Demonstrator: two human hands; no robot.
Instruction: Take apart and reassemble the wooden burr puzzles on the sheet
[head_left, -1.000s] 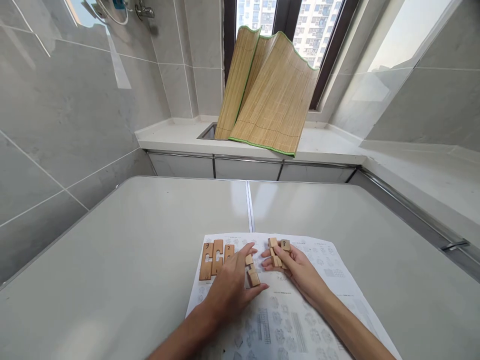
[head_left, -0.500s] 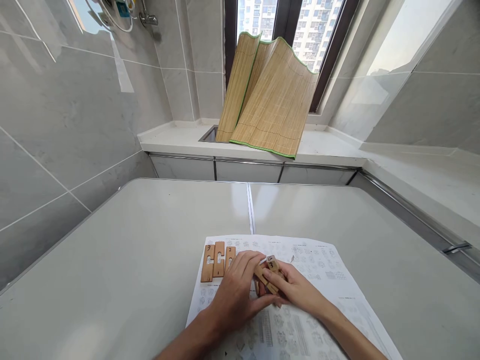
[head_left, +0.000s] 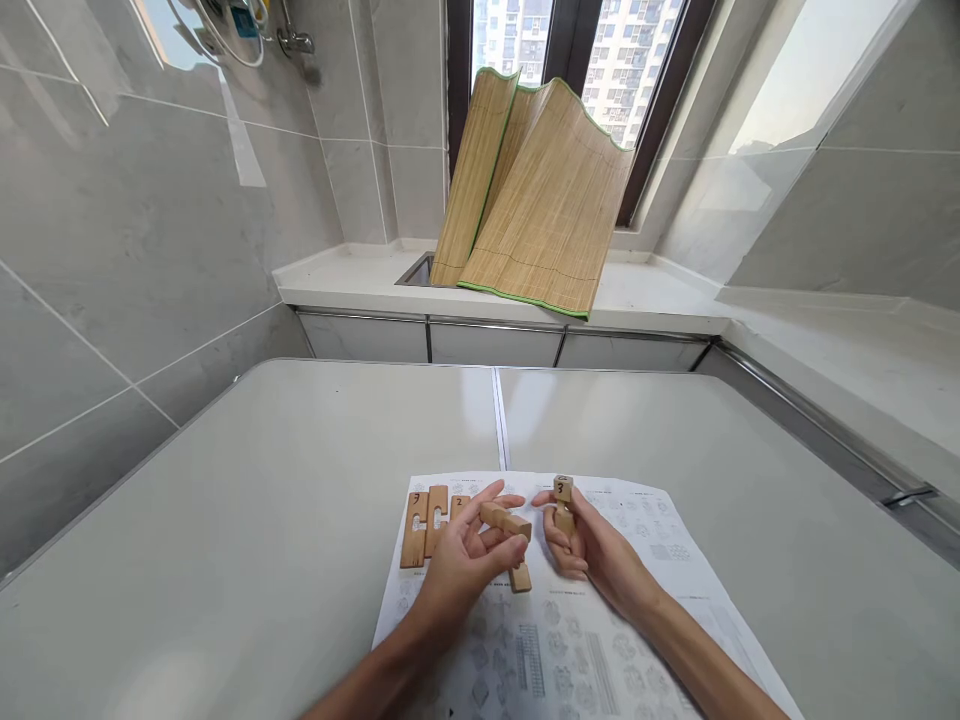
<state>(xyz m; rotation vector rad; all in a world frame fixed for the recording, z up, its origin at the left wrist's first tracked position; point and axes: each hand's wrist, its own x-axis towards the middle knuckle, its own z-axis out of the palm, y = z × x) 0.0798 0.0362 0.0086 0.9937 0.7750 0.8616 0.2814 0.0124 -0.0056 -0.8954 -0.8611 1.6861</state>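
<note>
My left hand is closed on a notched wooden puzzle piece, held between thumb and fingers above the printed sheet. Just under it, another wooden piece shows, partly covered by the hand. My right hand grips an upright wooden puzzle stick with a narrowed middle and a "3" on its top block. Left of my hands, flat numbered wooden pieces lie in a row: one marked 3, a notched one and one marked 2, which my left hand partly hides.
The large printed sheet with small diagrams lies on the pale table, which has a seam down its middle. Beyond the table, a folded bamboo mat leans on the white ledge before the window. Tiled walls stand on both sides.
My hands have moved apart, and the cluster of wooden pieces they held together is separated. The left now has one piece, the right another, and one shows below the left hand.
</note>
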